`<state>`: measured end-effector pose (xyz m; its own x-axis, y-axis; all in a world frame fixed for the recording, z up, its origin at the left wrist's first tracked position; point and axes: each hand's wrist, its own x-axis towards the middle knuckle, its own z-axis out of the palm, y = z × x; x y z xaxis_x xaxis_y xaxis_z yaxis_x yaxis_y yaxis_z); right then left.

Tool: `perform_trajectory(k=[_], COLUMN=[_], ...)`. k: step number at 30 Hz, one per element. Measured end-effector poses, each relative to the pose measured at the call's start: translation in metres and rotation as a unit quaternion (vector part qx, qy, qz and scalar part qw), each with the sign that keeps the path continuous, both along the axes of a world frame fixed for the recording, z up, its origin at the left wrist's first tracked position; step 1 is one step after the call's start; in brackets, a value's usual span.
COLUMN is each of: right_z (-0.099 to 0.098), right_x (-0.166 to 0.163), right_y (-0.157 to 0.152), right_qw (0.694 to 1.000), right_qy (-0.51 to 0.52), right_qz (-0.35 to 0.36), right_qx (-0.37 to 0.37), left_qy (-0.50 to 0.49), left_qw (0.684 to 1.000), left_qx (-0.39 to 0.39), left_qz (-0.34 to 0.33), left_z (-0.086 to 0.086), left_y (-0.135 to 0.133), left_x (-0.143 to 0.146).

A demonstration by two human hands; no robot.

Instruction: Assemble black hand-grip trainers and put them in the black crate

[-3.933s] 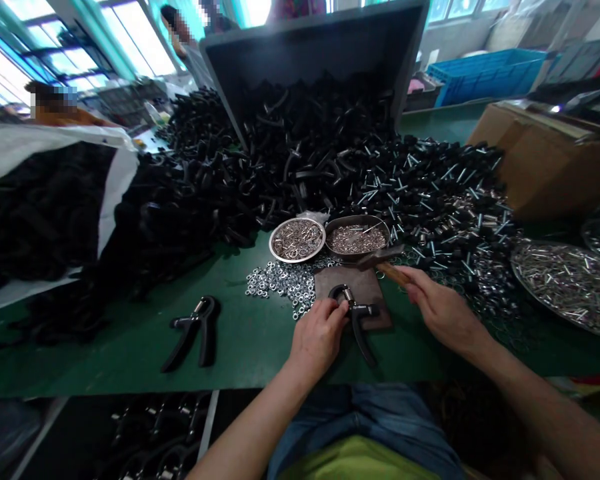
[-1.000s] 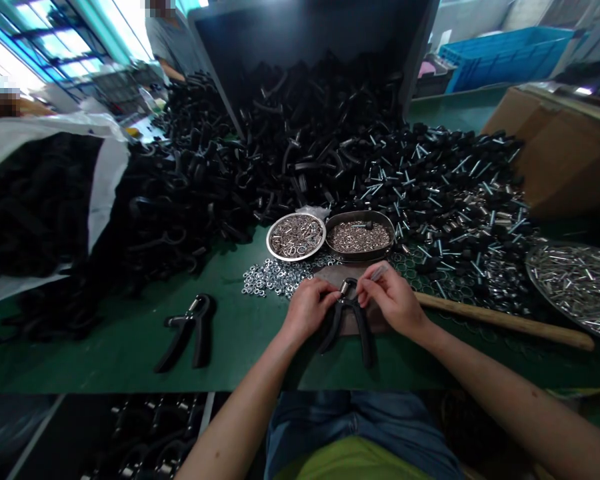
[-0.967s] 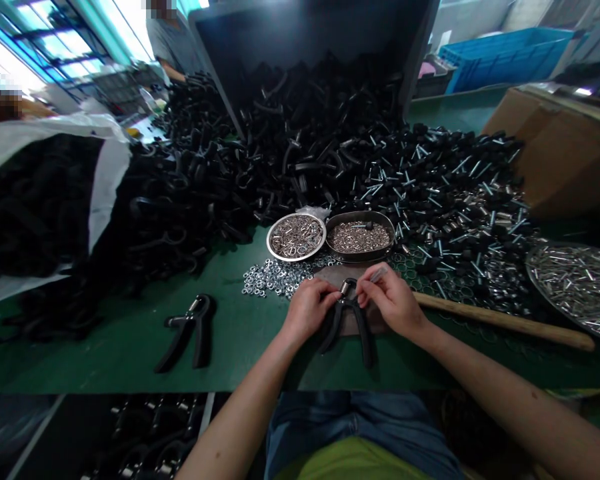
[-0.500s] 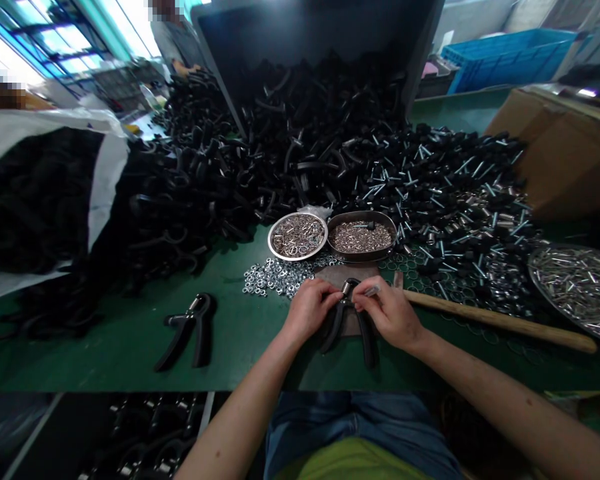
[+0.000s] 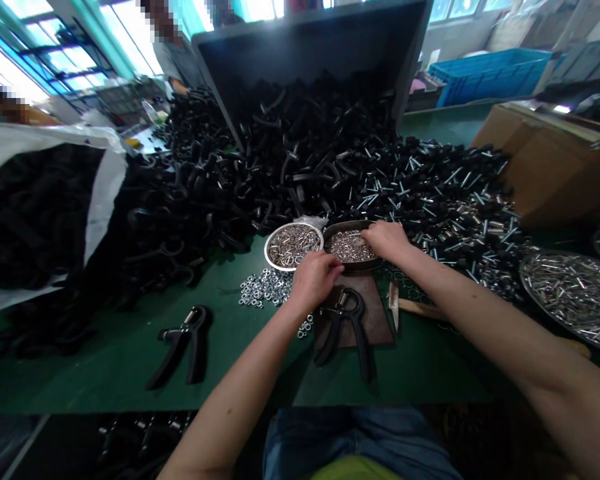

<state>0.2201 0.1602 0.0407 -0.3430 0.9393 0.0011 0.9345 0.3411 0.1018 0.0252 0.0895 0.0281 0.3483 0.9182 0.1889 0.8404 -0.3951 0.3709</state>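
Observation:
A black hand grip strengthener [image 5: 361, 343] with a coil spring lies on a dark flat plate [image 5: 377, 313], neither hand touching it. Just above it is my left hand [image 5: 316, 279], fingertips pinched together near the front of the oval tin; whatever they hold is too small to make out. My right hand [image 5: 387, 241] reaches over the dark oval tin [image 5: 363, 265], its fingers closed at the small metal parts [image 5: 347, 248] inside. What sits between those fingers is hidden. A second hand grip [image 5: 195, 347] lies apart on the left.
A round dish of metal pins [image 5: 269, 250] adjoins the tin, with loose nuts [image 5: 263, 290] in front. The hammer [image 5: 394, 307] lies right of the plate, under my right forearm. Black handles [image 5: 300, 167] and bolts with black knobs [image 5: 430, 193] pile up behind. A cardboard box [image 5: 545, 167] stands right.
My right hand has left the hand grip and moved up to the oval tin. My left hand has let go of the grip too and shifted slightly up. The grip now lies free.

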Motion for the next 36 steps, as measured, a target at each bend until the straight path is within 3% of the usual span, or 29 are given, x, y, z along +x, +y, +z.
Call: perform_trajectory(k=[4,10,18,28,36], right_z=[0.000,-0.002,-0.008,-0.012,-0.016], right_x=[-0.008,-0.011,-0.001,-0.005,0.001], right_y=[0.006,0.004,-0.001,0.008,0.005], right_qw=[0.999,0.994,0.994,0.990,0.990], right_qy=[-0.016,-0.023,0.013,0.032,0.099], right_qz=[0.002,0.003,-0.005,0.003,-0.030], right_qx=[-0.031,-0.109,-0.111,-0.139,-0.094], left_qy=[0.131,0.174,0.164,0.119,0.122], left_qw=[0.991,0.980,0.980,0.988,0.983], left_qx=[-0.016,-0.094,-0.115,-0.089,-0.130], left_qz=[-0.003,-0.008,-0.011,-0.028,-0.037], left_z=[0.008,-0.003,-0.008,-0.001,-0.008], left_y=[0.046,0.081,0.082,0.079,0.081], left_x=[0.024,0.051,0.052,0.033,0.053])
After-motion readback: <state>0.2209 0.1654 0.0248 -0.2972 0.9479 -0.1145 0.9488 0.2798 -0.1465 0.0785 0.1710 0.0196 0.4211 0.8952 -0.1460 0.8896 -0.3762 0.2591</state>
